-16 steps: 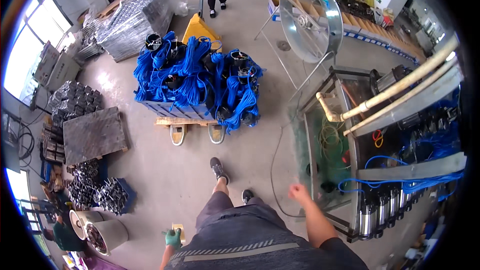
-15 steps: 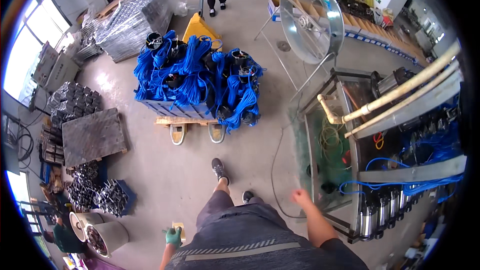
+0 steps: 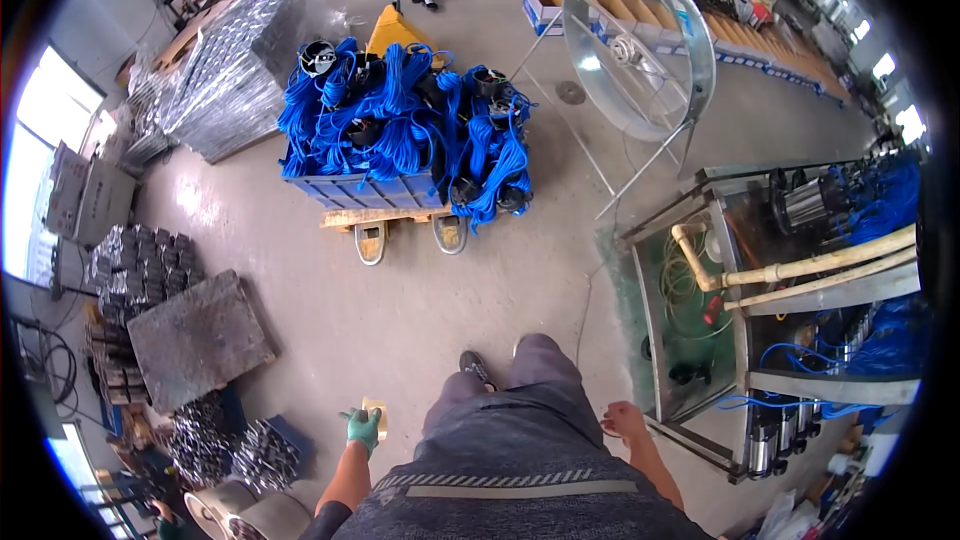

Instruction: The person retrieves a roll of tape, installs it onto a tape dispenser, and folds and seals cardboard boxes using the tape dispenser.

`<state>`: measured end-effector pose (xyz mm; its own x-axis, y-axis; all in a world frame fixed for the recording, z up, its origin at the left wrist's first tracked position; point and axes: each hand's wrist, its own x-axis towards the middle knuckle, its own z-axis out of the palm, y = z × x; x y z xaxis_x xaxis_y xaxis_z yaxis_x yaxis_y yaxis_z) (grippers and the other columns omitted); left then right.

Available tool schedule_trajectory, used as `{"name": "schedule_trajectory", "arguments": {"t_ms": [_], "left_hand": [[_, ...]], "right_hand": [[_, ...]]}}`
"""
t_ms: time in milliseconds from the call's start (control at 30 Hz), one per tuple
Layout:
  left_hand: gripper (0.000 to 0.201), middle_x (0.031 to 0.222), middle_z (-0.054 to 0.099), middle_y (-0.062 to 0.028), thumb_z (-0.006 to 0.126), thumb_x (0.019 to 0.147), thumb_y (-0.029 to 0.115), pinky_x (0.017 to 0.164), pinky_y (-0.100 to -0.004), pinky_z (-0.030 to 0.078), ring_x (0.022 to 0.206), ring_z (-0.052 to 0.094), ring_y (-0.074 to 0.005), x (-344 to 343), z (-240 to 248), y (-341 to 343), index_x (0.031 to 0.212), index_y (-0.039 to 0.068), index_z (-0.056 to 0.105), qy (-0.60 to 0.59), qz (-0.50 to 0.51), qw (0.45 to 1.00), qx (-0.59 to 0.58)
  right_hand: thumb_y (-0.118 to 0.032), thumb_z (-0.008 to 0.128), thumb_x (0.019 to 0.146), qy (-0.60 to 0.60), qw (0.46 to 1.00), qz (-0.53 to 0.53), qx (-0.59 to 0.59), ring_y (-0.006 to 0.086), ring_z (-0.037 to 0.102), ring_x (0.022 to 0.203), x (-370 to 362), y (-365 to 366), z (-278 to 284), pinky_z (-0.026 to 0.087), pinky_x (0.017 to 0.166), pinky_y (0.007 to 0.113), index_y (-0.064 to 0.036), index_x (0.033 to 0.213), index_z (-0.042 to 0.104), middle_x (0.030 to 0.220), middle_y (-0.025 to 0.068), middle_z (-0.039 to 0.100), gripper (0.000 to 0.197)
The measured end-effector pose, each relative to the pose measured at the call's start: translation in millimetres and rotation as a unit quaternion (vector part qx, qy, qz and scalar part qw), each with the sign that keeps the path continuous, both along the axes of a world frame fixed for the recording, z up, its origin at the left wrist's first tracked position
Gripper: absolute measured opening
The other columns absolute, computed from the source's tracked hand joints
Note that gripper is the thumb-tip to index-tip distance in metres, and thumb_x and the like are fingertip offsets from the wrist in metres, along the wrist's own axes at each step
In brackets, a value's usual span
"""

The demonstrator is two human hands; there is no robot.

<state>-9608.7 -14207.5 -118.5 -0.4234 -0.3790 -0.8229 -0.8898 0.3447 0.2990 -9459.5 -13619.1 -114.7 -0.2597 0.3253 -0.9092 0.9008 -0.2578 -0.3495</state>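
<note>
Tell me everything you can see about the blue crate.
The crate looks like ribbed plastic, its near wall showing beneath an overflowing heap of blue cable coils and black parts that hides its right end. It sits upright on a wooden pallet over two forks, in the view's upper middle.

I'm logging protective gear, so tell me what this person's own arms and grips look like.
The left grip wears a green glove; the right grip is bare. Both forearms are uncovered, with no markings that I can make out. A dark sleeve shows near the left elbow.
</note>
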Motion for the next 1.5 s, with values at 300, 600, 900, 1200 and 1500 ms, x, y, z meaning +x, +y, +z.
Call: {"name": "schedule_trajectory", "arguments": {"t_ms": [300,600,900,1200,1500], "left_hand": [[0.039,0.138,0.042,-0.0170,0.066,0.091,0.038,0.068,-0.0412,0.058,0.130,0.038,-0.0263,-184,-22,-1,0.102,0.002,0.060,-0.044,-0.045,0.998,0.017],[0.033,0.105,0.054,-0.0098,0.069,0.089,0.036,0.046,-0.0414,0.054,0.099,0.056,-0.0257,-326,-2,-4,0.091,0.006,0.057,-0.029,-0.197,0.978,-0.070],[0.031,0.126,0.046,-0.0146,0.067,0.090,0.034,0.058,-0.0438,0.059,0.123,0.044,-0.0282,-506,-38,23,0.094,0.004,0.063,-0.013,-0.272,0.961,-0.041],[0.037,0.109,0.058,-0.0190,0.053,0.094,0.039,0.115,-0.0588,-0.012,0.125,0.038,-0.0399,-657,-128,57,0.105,0.006,0.066,0.021,-0.459,0.887,-0.053],[0.038,0.110,0.059,-0.0151,0.066,0.091,0.036,0.052,-0.0403,0.054,0.077,0.062,-0.0240,-833,-114,141,0.099,-0.001,0.062,0.007,-0.213,0.977,-0.013]], "right_hand": [[-0.008,0.057,0.090,0.023,0.999,-0.019,-0.012,0.0232,0.068,0.070,-132,-11,-68,0.056,0.060,0.036,-0.0010,0.109,0.058,0.086,0.0133,0.066,0.021],[-0.008,0.053,0.093,-0.022,0.998,-0.052,0.008,0.0205,0.067,0.067,-274,13,-115,0.054,0.052,0.034,-0.0017,0.099,0.061,0.081,0.0106,0.065,0.012],[-0.017,0.057,0.095,0.057,0.993,-0.095,0.032,0.0212,0.066,0.068,-449,35,-107,0.055,0.059,0.032,-0.0021,0.103,0.060,0.085,0.0118,0.065,0.017],[-0.005,0.054,0.089,-0.062,0.988,-0.139,-0.021,0.0236,0.067,0.063,-503,37,-135,0.054,0.051,0.033,-0.0013,0.099,0.063,0.081,0.0129,0.065,0.014],[-0.016,0.056,0.093,0.029,0.991,-0.125,0.035,0.0215,0.069,0.069,-704,57,-121,0.055,0.059,0.032,-0.0007,0.103,0.061,0.086,0.0128,0.067,0.019]]}}
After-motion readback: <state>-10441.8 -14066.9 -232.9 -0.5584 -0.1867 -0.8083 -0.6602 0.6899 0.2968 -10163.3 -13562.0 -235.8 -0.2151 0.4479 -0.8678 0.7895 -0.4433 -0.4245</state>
